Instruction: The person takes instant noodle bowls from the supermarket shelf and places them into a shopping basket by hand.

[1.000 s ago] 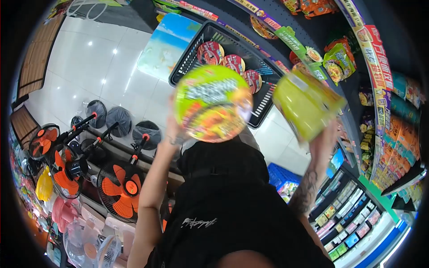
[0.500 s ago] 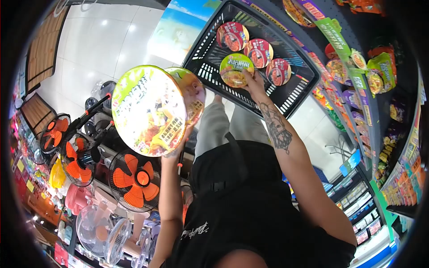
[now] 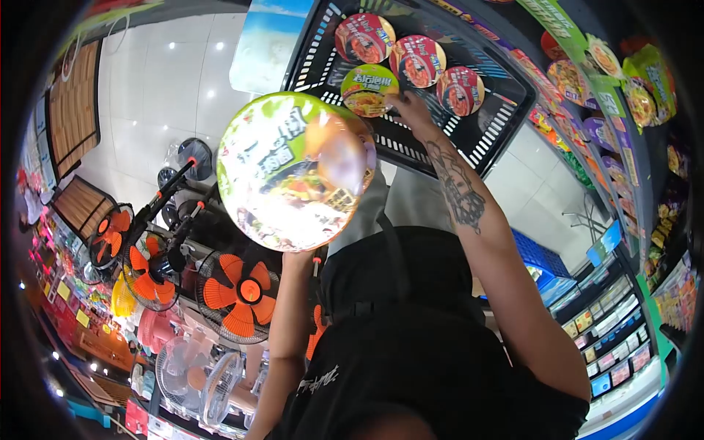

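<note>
We have our right hand [image 3: 409,114] down inside the black basket [image 3: 506,111], at the near right edge of the small green-lidded bowl [image 3: 369,90]. The fingers are bent and drawn close together there, touching the rim from the side, so that nearly the whole lid lies beyond the fingertips, to their left and facing up. Whether they pinch the rim or only rest on it, we cannot tell. The bowl sits within the basket walls, with three red-lidded bowls near it: the upper one [image 3: 364,39] above it, the middle one [image 3: 418,61] to its upper right and the third [image 3: 460,91] farther right, past our fingers. Our left hand [image 3: 298,258] holds the large green bowl [image 3: 293,172] up close to our eyes, outside the basket and to its lower left. This bowl lies above our left wrist and hides most of the hand, so we cannot tell how those fingers stand. Its lid faces us, tilted and washed out by glare, and its right side is blurred. On our left stand fans with orange blades [image 3: 250,291], on a pale tiled floor [image 3: 176,70]. On our right, shelves carry packets, a green one [image 3: 651,84] among them, and a blue crate [image 3: 539,258] lies lower down, beyond our tattooed forearm [image 3: 462,191].
</note>
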`<state>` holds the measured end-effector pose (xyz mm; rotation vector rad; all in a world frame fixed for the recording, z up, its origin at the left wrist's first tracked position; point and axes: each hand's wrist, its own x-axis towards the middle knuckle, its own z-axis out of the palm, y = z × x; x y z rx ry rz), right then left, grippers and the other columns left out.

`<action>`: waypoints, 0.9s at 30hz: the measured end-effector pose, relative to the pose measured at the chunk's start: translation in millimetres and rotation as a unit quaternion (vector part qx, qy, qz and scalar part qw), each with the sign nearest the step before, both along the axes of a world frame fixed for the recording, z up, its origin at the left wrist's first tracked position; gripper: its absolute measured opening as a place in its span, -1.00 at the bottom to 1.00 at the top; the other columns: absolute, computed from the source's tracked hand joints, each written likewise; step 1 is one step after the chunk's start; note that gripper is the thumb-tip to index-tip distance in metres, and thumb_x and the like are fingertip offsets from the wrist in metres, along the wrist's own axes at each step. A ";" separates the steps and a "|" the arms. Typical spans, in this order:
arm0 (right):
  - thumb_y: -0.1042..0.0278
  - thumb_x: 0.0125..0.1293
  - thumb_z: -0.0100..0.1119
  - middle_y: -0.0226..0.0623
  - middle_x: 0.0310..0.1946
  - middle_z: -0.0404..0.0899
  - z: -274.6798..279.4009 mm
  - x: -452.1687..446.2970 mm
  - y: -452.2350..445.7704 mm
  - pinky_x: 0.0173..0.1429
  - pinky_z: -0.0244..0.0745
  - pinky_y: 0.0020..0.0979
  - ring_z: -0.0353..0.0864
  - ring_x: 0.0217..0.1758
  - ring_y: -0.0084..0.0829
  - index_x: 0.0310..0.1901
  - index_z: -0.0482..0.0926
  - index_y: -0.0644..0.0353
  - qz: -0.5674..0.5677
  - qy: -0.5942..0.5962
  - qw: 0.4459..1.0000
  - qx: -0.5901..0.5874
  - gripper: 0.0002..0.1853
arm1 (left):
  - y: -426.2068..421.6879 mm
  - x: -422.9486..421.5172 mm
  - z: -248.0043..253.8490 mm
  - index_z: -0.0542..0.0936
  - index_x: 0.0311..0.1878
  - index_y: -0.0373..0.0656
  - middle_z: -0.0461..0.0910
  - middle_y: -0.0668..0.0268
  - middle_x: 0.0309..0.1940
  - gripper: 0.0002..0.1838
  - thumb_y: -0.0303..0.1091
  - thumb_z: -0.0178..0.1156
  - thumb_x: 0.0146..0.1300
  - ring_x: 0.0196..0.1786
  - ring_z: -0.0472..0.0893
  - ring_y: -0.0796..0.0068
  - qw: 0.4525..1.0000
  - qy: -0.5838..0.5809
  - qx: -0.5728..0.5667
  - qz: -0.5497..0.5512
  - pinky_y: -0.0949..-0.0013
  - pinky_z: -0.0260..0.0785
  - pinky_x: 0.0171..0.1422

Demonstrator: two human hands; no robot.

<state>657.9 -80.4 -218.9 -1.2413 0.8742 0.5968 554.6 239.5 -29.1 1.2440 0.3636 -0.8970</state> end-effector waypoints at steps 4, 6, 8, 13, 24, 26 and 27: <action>0.07 0.45 0.23 -0.14 0.12 0.60 114.8 -8.9 -51.9 0.06 0.64 -0.33 0.61 0.13 -0.35 0.25 0.49 0.32 -0.074 -0.111 0.986 0.096 -0.47 | -9.8 2.1 -22.8 0.17 0.54 -0.06 0.12 0.05 0.55 -0.30 0.16 -0.08 0.51 0.58 0.15 0.00 0.991 0.008 -0.132 0.028 -0.12 0.04 0.63; 0.11 0.58 0.00 -0.15 0.10 0.63 187.4 -11.5 -73.1 0.09 0.61 -0.31 0.63 0.12 -0.37 0.27 0.50 0.30 -0.045 -0.161 0.981 0.101 -0.55 | -50.2 23.8 -10.9 0.26 0.48 -0.18 0.32 0.02 0.43 -0.15 -0.26 0.48 0.18 0.45 0.38 0.05 0.981 0.063 -0.132 0.128 0.04 0.31 0.49; -0.03 0.59 -0.06 -0.19 0.12 0.63 244.1 -27.4 -89.4 0.13 0.56 -0.30 0.62 0.11 -0.36 0.30 0.47 0.30 -0.036 -0.195 0.973 0.118 -0.46 | -86.3 63.7 20.8 0.27 0.48 -0.14 0.20 -0.06 0.48 -0.06 -0.35 0.55 0.05 0.50 0.29 -0.07 0.972 -0.141 0.153 -0.106 0.04 0.35 0.47; 0.08 0.52 0.14 -0.32 0.03 0.65 300.1 -70.0 -122.3 0.13 0.48 -0.50 0.59 0.08 -0.56 0.29 0.45 0.33 0.099 -0.126 0.987 -0.001 -0.49 | -147.1 100.1 50.6 0.42 0.43 0.05 0.10 -0.08 0.51 0.00 -0.38 0.64 -0.19 0.50 0.23 -0.21 0.815 -0.504 0.174 -0.227 -0.03 0.28 0.51; 0.18 0.39 0.35 -0.34 -0.14 0.60 189.4 -101.8 -112.4 -0.19 0.56 -0.56 0.63 -0.15 -0.62 0.18 0.45 0.29 -0.181 -0.085 0.980 -0.018 -0.52 | -127.2 156.7 27.6 0.15 0.56 -0.25 0.31 -0.04 0.26 0.15 -0.40 0.62 -0.09 0.33 0.46 0.09 0.826 -0.464 0.319 -0.009 0.13 0.41 0.39; 0.14 0.35 0.39 -0.28 -0.14 0.60 144.4 -96.7 -101.4 -0.26 0.61 -0.51 0.66 -0.17 -0.58 0.12 0.43 0.28 -0.162 -0.035 0.986 -0.034 -0.51 | -121.3 168.8 30.9 0.17 0.56 -0.25 0.38 -0.01 0.22 0.16 -0.35 0.64 -0.11 0.30 0.47 0.12 0.769 -0.498 0.400 -0.029 0.16 0.41 0.35; 0.14 0.33 0.40 -0.28 -0.14 0.60 137.5 -86.8 -90.7 -0.23 0.66 -0.46 0.68 -0.16 -0.54 0.10 0.42 0.27 -0.188 -0.033 0.981 -0.023 -0.50 | -120.8 171.4 28.2 0.17 0.56 -0.25 0.38 -0.01 0.22 0.16 -0.35 0.64 -0.11 0.30 0.47 0.12 0.766 -0.499 0.404 -0.030 0.16 0.41 0.35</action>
